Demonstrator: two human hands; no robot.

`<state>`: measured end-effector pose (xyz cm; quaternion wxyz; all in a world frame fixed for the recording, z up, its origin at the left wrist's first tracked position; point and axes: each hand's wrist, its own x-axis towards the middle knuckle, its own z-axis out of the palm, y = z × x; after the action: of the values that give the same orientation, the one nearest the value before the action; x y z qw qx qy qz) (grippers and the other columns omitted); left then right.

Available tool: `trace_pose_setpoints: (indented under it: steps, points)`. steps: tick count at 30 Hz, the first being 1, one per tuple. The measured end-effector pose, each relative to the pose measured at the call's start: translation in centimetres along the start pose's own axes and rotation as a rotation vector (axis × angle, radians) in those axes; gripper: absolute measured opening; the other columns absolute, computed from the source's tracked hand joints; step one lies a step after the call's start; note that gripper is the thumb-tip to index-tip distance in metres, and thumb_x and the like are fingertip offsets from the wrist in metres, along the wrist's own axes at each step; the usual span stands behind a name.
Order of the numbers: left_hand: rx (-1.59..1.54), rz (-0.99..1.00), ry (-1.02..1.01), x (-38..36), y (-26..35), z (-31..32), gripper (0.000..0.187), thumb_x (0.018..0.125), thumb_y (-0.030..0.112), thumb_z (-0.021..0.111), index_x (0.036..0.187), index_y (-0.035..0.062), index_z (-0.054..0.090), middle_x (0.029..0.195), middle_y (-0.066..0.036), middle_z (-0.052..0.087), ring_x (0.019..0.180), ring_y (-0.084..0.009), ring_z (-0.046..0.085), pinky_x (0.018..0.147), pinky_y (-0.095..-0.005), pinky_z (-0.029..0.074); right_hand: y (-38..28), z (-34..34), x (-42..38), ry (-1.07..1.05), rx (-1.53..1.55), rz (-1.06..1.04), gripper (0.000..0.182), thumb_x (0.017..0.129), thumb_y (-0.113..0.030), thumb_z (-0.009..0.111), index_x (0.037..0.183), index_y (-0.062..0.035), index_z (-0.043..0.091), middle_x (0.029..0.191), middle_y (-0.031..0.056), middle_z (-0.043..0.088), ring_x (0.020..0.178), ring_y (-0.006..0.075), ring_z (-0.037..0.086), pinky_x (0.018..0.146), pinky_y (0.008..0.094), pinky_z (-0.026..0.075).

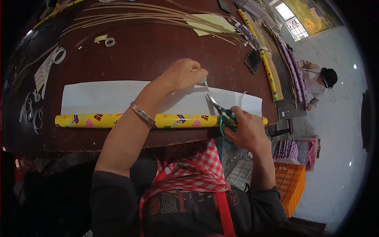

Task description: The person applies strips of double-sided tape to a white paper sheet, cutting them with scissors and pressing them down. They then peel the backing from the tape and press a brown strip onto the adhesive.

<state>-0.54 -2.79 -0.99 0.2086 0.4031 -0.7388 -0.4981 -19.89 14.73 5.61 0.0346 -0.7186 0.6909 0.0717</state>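
Note:
A roll of yellow patterned wrapping paper (185, 121) lies along the table's near edge, its white underside (98, 96) spread out flat beyond it. Over the sheet's far edge, my left hand (184, 74) is closed in a pinch on a thin white strip (205, 83), mostly hidden under the fingers. My right hand (249, 129) grips scissors (223, 112) with green handles; their blades point up and left over the sheet, just below the strip. Another narrow white strip (242, 96) curls up from the sheet, to the right of the blades.
Long thin brown strips (158, 15) and a pale yellow sheet (209, 23) lie at the back. A tape ring (110, 42), a phone (253, 61) and another yellow roll (268, 75) are on the table. An orange crate (290, 185) stands right; another person (318, 81) is beyond.

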Motion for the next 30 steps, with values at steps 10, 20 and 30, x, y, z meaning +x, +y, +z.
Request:
trace_pose_setpoints:
  steps: [10, 20, 30]
  points:
    - [0.008, 0.114, -0.044, -0.2, -0.1, 0.1, 0.056, 0.083, 0.055, 0.065, 0.089, -0.0009, 0.071, 0.089, -0.019, 0.068, 0.087, -0.0312, 0.066, 0.078, -0.0416, 0.05, 4.4, -0.5, 3.9, 0.245, -0.059, -0.019, 0.045, 0.08, -0.035, 0.074, 0.111, -0.0088, 0.055, 0.086, 0.0157, 0.068, 0.077, 0.0381, 0.067, 0.065, 0.0467, 0.053]
    - [-0.292, 0.066, -0.02, -0.3, -0.6, 0.7, 0.047, 0.092, 0.044, 0.06, 0.081, -0.0017, 0.064, 0.077, -0.012, 0.059, 0.075, -0.0182, 0.054, 0.069, -0.0345, 0.046, 6.1, 3.5, 15.5, 0.327, 0.1, -0.237, 0.04, 0.082, -0.035, 0.074, 0.104, -0.0081, 0.055, 0.088, 0.014, 0.065, 0.085, 0.0362, 0.065, 0.073, 0.0464, 0.052]
    - [-0.34, 0.113, 0.019, -0.3, -0.9, 0.8, 0.038, 0.091, 0.036, 0.066, 0.079, 0.0013, 0.061, 0.074, -0.001, 0.053, 0.07, -0.0092, 0.047, 0.061, -0.0288, 0.042, 4.9, 4.3, 16.8, 0.345, 0.086, -0.217, 0.032, 0.085, -0.028, 0.07, 0.107, -0.0062, 0.061, 0.098, 0.0162, 0.063, 0.1, 0.0374, 0.061, 0.082, 0.0461, 0.052]
